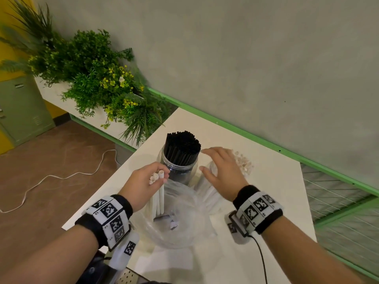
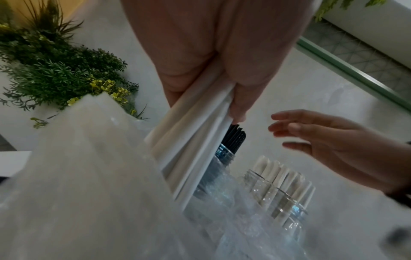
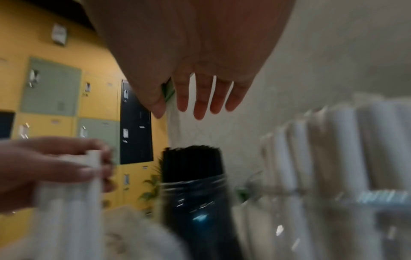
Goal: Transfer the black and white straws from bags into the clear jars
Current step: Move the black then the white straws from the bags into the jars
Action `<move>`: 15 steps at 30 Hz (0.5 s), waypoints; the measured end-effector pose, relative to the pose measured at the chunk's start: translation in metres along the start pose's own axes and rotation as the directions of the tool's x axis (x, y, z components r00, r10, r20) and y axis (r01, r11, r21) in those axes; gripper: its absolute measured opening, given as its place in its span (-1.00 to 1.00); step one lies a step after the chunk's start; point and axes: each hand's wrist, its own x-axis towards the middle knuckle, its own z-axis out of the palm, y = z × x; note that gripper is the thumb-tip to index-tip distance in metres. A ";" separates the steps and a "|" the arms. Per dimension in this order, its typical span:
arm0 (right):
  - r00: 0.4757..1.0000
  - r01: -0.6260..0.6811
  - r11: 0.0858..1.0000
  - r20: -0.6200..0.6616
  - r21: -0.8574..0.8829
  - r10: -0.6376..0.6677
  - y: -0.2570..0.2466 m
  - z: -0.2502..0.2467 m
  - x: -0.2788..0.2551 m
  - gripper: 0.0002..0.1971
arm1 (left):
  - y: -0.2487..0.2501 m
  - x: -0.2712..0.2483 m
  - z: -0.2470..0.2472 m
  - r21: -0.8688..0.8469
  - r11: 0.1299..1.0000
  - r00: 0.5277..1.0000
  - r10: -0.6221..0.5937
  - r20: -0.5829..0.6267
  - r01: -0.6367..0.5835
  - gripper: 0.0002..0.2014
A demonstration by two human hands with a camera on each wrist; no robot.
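Note:
My left hand point(image 1: 146, 182) grips a small bunch of white straws point(image 1: 159, 188) by their tops, above the clear plastic bag point(image 1: 176, 220); those white straws point(image 2: 191, 140) run down from my left hand point(image 2: 211, 70) toward the bag. A clear jar point(image 1: 178, 169) packed with black straws point(image 1: 182, 148) stands just behind. My right hand point(image 1: 222, 172) hovers open, fingers spread, over a second clear jar point(image 2: 280, 197) holding white straws point(image 1: 245, 163), to the right of the black one. The right wrist view, blurred, shows my right hand point(image 3: 200, 98) empty above the black straws point(image 3: 192, 161).
The white table point(image 1: 272, 181) sits in a corner against a grey wall with a green rail point(image 1: 246, 132). Green plants point(image 1: 98, 78) stand at the back left. A white cable point(image 1: 61, 177) lies on the brown floor left of the table.

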 end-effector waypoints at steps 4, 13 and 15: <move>0.968 -0.058 0.966 0.249 0.254 -0.007 -0.034 0.040 -0.028 -0.47 | -0.002 -0.002 -0.001 -0.082 0.996 0.999 -0.033 -0.015 0.032 -0.71; 0.917 -0.269 0.937 0.356 0.221 0.179 -0.050 0.082 -0.031 -0.11 | -0.014 -0.027 -0.022 -0.200 0.966 0.985 -0.148 0.087 0.163 -0.38; 0.920 -0.270 0.930 0.353 0.250 0.173 -0.057 0.088 -0.026 -0.09 | -0.018 -0.028 -0.025 -0.205 0.962 0.981 -0.163 0.102 0.181 -0.36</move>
